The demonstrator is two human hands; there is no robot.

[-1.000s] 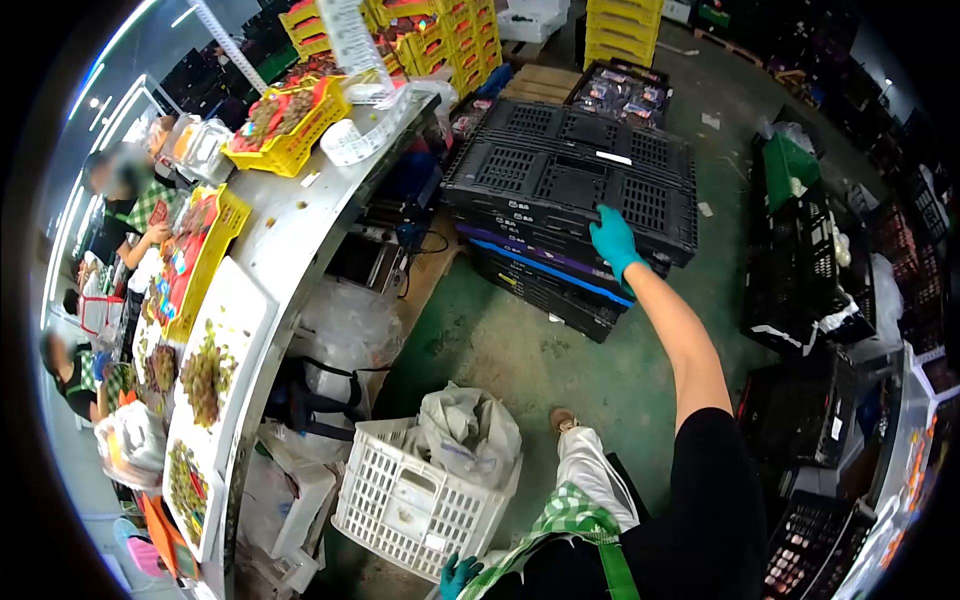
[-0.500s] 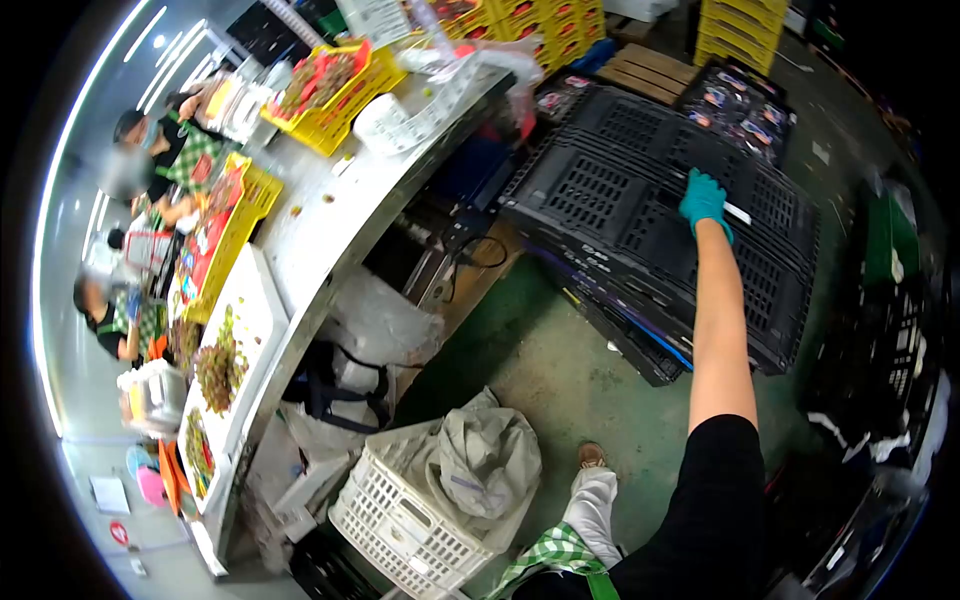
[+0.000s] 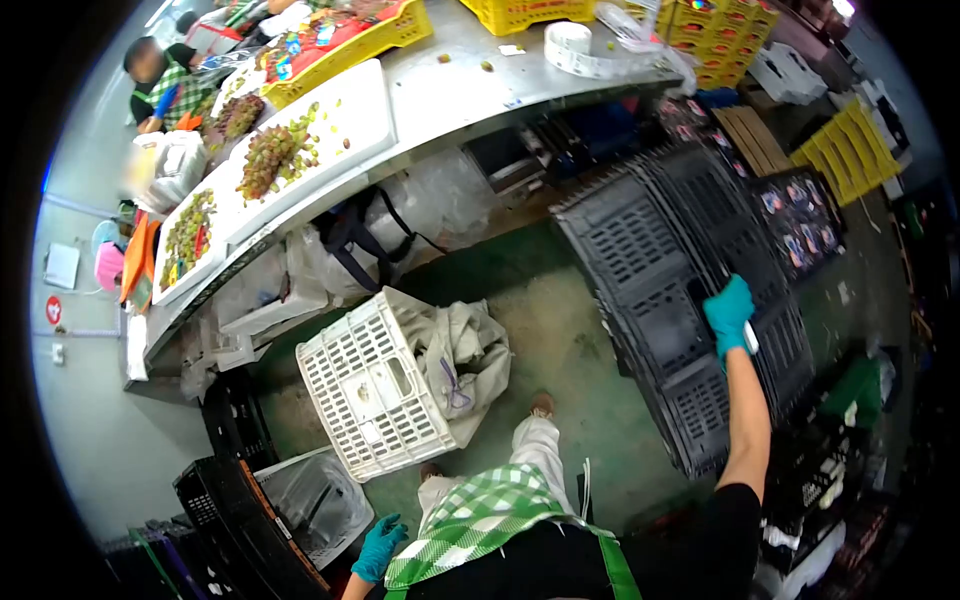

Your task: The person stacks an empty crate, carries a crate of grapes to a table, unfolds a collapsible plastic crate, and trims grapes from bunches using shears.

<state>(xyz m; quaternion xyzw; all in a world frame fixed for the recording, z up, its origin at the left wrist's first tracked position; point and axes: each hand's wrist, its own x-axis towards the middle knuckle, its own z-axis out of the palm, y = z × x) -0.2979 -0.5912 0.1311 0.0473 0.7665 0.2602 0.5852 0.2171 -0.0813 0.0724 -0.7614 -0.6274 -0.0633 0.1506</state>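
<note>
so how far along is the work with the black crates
Early on, it seems. Looks done: the black crates lie folded flat in a pile. In hand: the right hand is on top of the pile, fingers curled near a slot; the left hand holds nothing. Left: probably lifting or opening the top one, as none there stands open; whether it has begun to rise, I can't tell.

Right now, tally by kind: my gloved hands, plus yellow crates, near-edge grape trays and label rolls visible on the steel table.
Gloved hands: 2
Yellow crates: 2
Grape trays: 2
Label roll: 1
Total: 7
</note>
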